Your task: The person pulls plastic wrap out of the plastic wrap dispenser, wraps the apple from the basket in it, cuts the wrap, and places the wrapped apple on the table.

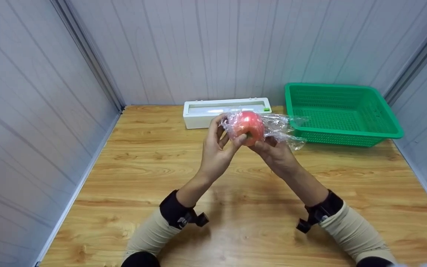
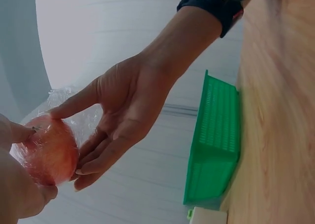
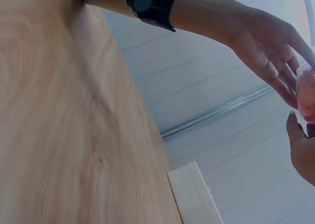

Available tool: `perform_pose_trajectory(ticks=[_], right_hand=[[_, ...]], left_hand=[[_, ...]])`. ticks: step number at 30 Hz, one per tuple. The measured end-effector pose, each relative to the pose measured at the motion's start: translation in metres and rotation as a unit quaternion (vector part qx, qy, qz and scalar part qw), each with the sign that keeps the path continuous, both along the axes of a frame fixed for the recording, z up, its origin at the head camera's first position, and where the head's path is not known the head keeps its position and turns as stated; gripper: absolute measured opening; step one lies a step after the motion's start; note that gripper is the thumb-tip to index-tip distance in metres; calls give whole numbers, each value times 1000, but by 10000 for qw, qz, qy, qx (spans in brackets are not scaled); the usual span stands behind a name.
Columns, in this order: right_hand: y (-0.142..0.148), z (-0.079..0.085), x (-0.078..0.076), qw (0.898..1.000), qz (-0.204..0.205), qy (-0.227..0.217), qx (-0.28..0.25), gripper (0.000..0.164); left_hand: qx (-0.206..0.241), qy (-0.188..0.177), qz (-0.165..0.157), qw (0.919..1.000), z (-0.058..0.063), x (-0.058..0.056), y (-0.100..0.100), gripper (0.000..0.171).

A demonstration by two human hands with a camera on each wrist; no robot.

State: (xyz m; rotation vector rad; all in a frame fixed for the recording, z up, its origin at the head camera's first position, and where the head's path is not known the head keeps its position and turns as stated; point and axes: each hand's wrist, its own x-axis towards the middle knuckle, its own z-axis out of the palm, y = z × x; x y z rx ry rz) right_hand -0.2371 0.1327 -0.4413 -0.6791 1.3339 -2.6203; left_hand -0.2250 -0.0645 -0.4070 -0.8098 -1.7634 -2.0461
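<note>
A red apple is held up over the table between both hands, its stem end facing the head camera. Clear plastic wrap covers part of it and trails off loosely to the right. My left hand grips the apple from the left, thumb beside the stem and fingers behind. From the right, my right hand holds its lower side, thumb on the front and the other fingers partly hidden behind the wrap. In the left wrist view, the wrapped apple sits between the thumbs and fingertips of both hands.
Behind the hands, a long white cling-wrap dispenser with a green slider stands against the back wall. A green plastic basket is at the back right of the wooden table. Panelled walls enclose the table at the left, back and right.
</note>
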Motion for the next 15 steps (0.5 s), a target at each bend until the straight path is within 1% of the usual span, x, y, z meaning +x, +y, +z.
perform_pose_trajectory(ticks=[3,6,10,15], right_hand=[[-2,0,1,9996,-246,2,156,70],[-4,-2,3,9975,-575,-18,400,75],[-9,-2,7,9930,-882,24,787,82],[-12,-1,10,9850,-998,296,1373,80]], left_hand=[[-137,-57,9,9999,1,4,-1,82],[-265,76,48,9996,3,8,-3,91],[-406,425,138,9982,4,9,-4,89],[-837,873,372,9920,3,6,-4,83]])
